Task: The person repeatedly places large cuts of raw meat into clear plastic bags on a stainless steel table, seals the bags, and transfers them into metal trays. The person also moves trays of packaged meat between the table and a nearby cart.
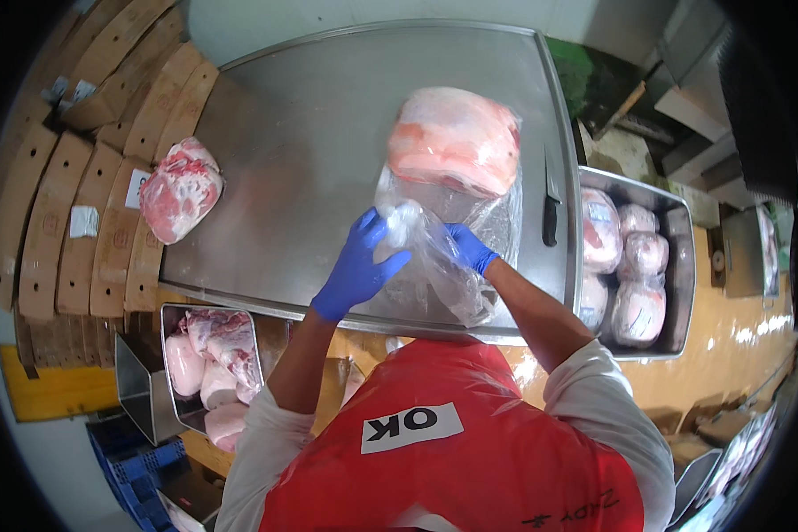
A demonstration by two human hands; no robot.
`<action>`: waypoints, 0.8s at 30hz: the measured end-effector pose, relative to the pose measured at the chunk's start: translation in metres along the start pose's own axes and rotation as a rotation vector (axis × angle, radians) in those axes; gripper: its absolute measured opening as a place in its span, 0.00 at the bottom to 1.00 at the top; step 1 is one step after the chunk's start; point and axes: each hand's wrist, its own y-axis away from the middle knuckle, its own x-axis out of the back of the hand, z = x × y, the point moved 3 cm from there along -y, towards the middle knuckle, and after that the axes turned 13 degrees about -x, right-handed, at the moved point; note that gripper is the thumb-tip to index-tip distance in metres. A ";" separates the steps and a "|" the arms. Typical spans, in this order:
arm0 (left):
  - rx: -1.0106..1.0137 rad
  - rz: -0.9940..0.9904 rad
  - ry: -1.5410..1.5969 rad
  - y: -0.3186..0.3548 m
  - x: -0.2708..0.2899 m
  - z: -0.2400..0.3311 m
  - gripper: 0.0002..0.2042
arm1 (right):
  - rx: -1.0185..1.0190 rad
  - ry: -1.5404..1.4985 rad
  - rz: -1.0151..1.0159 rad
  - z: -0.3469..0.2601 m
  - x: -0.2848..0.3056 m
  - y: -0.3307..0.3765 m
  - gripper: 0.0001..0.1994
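Observation:
A large pale pink cut of meat (452,142) in clear plastic lies on the steel table (275,204), right of its middle. Loose, crumpled clear plastic, a plastic bag (434,257), spreads from beneath it toward me. My left hand (356,266), gloved in blue, is at the bag's left edge, thumb spread away from the fingers. On the right, my right hand (472,248), also in a blue glove, has its fingers closed at the bag's edge; the fingertips are partly hidden by plastic. A black-handled knife (550,213) lies beside the wrapped meat, toward the table's right edge.
A bare piece of meat (182,190) sits at the table's left edge, against stacked cardboard boxes (71,222). Two steel bins hold meat: one bin (255,355) at lower left, another bin (683,293) with wrapped pieces at right. Blue crates (137,465) stand at lower left.

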 end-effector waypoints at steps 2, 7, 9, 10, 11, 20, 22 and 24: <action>0.154 0.138 0.122 0.013 -0.051 -0.033 0.31 | 0.107 0.240 0.056 0.013 -0.011 0.009 0.09; 1.290 -0.029 1.015 0.037 -0.179 -0.088 0.29 | 0.226 0.437 0.102 0.030 -0.056 0.041 0.06; 1.163 0.152 1.076 0.034 -0.201 -0.088 0.19 | 0.420 0.827 0.437 0.019 -0.070 0.059 0.05; 1.217 0.186 1.169 0.035 -0.211 -0.095 0.18 | 0.518 1.033 0.591 0.009 -0.078 0.071 0.04; 1.272 0.227 1.262 0.038 -0.219 -0.102 0.16 | 0.482 1.031 0.595 0.001 -0.079 0.077 0.05; 1.175 0.213 1.036 0.048 -0.173 -0.081 0.19 | 0.521 0.843 0.967 -0.016 0.011 0.105 0.27; 1.184 0.100 0.925 0.049 -0.149 -0.059 0.19 | 0.290 0.936 1.201 0.014 0.059 0.100 0.30; 1.194 0.088 0.867 0.045 -0.133 -0.040 0.18 | 0.065 0.952 1.332 0.040 0.092 0.082 0.31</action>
